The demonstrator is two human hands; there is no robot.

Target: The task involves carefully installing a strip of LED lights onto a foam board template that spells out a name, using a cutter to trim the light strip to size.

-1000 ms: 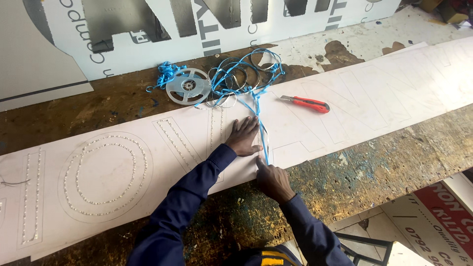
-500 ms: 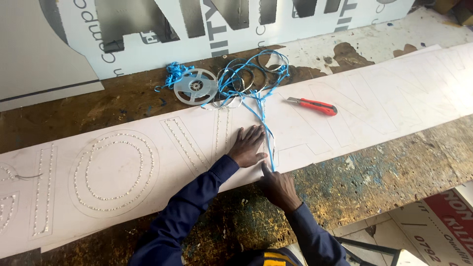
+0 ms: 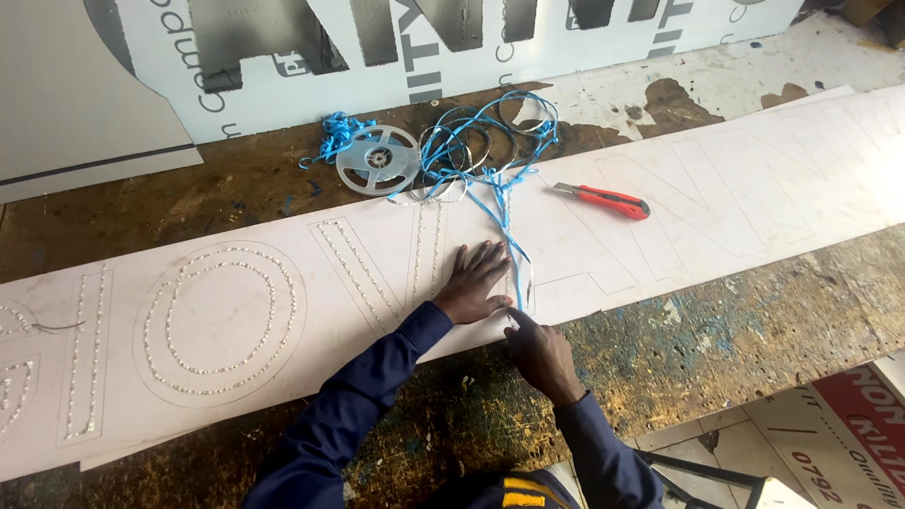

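Note:
A long white board [image 3: 716, 217] with outlined letters lies across a worn wooden bench [image 3: 716, 349]. My left hand [image 3: 474, 283] rests flat on the board, fingers spread, beside a thin strip with blue backing [image 3: 504, 226] that runs down from a tangle at the back. My right hand [image 3: 535, 351] is at the board's near edge, its fingers pinching the lower end of that strip. Rows of small light dots fill the letters to the left [image 3: 222, 320].
A grey reel [image 3: 377, 158] sits behind the board with loose blue and silver strip [image 3: 471, 141] coiled next to it. A red utility knife [image 3: 608, 200] lies on the board to the right. Large printed panels [image 3: 311, 57] lean at the back.
The view has shifted a little, sliding the bench rightward in frame. My left hand has spread flatter on the board; my right hand stays at the strip's lower end.

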